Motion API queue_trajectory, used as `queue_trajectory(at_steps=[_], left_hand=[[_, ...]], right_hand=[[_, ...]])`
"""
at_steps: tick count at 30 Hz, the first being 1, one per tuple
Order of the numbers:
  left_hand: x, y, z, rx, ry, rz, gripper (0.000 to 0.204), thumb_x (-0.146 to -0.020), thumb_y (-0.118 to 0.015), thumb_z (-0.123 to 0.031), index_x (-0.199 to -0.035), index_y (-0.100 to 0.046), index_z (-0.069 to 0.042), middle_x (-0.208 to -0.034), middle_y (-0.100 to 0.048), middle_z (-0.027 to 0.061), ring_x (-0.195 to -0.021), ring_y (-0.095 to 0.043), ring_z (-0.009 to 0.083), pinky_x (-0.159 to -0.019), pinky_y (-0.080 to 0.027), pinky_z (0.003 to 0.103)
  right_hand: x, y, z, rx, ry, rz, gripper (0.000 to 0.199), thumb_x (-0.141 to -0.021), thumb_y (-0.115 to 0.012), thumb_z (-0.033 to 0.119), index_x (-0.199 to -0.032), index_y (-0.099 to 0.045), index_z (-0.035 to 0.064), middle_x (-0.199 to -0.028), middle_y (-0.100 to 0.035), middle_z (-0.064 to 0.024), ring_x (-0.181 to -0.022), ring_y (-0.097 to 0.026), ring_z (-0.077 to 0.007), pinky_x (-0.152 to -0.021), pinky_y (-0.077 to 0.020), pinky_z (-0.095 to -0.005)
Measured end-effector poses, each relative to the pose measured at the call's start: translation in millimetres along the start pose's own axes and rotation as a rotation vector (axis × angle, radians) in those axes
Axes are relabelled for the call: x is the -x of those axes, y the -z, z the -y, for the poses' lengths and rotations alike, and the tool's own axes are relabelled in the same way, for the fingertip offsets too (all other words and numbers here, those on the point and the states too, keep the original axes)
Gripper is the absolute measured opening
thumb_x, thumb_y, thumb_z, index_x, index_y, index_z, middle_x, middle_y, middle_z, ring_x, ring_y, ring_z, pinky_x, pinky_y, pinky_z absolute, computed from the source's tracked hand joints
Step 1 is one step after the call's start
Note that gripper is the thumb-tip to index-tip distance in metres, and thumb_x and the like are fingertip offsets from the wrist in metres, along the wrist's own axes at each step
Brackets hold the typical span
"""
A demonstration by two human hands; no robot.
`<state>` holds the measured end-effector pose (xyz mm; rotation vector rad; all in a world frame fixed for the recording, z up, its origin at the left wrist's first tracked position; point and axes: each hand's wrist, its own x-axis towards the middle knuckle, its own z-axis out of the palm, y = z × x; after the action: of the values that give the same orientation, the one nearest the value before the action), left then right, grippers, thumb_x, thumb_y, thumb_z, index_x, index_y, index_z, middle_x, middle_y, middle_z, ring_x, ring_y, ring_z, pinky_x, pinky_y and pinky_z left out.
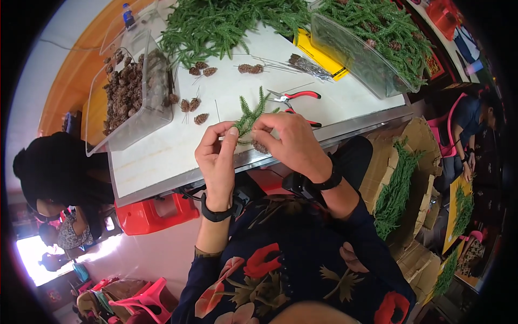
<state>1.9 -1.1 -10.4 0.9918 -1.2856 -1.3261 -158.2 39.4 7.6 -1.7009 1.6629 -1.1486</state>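
Between my two hands, above the table's near edge, is a green artificial pine sprig [251, 112]. My left hand [217, 147] pinches its lower end between thumb and forefinger. My right hand [288, 139] is closed at the sprig's right side, its fingertips close to the stem. A brown pine cone [260, 146] shows just under the right fingers; whether it is joined to the sprig I cannot tell. Red-handled pliers [294, 96] lie just beyond my right hand. Several loose pine cones [201, 119] on wires are scattered beyond my left hand.
A clear bin of pine cones [125, 97] stands on the left of the white table [145, 167]. Green sprigs [216, 27] are heaped at the back. Wires [307, 66] lie by a yellow packet [324, 55]. At right stand a clear bin [350, 56] of greenery and a cardboard box [377, 167].
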Motion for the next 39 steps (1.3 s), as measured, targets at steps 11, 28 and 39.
queue_trajectory(at_steps=[11, 28, 39], left_hand=[[2, 3, 1, 0.126, 0.083, 0.052, 0.013, -0.093, -0.060, -0.008, -0.101, -0.066, 0.001, -0.087, -0.065, 0.0001, -0.077, -0.055, 0.0048, -0.070, -0.043, 0.019], [9, 5, 15, 0.365, 0.350, 0.098, 0.023, -0.088, -0.055, -0.004, -0.106, -0.067, 0.004, -0.095, -0.070, 0.0052, -0.083, -0.064, 0.0101, -0.079, -0.049, 0.022], [16, 19, 22, 0.348, 0.199, 0.076, 0.015, -0.091, -0.061, -0.008, -0.103, -0.068, -0.001, -0.092, -0.067, 0.0024, -0.086, -0.061, 0.0068, -0.078, -0.048, 0.022]], right_hand=[[-2, -3, -3, -0.038, 0.060, 0.037, 0.014, -0.080, -0.068, 0.016, -0.073, -0.064, 0.0046, -0.063, -0.061, -0.0123, -0.061, -0.061, -0.0328, -0.055, -0.0456, -0.0407], [16, -15, 3, -0.353, -0.224, 0.098, 0.011, -0.092, -0.061, 0.006, -0.102, -0.056, 0.0028, -0.073, -0.063, -0.0047, -0.063, -0.059, -0.0085, -0.056, -0.0453, -0.0235], [14, -35, 14, -0.432, -0.145, 0.059, 0.027, -0.086, -0.066, -0.004, -0.105, -0.049, 0.0029, -0.086, -0.059, -0.0041, -0.073, -0.056, -0.0066, -0.063, -0.0457, -0.0202]])
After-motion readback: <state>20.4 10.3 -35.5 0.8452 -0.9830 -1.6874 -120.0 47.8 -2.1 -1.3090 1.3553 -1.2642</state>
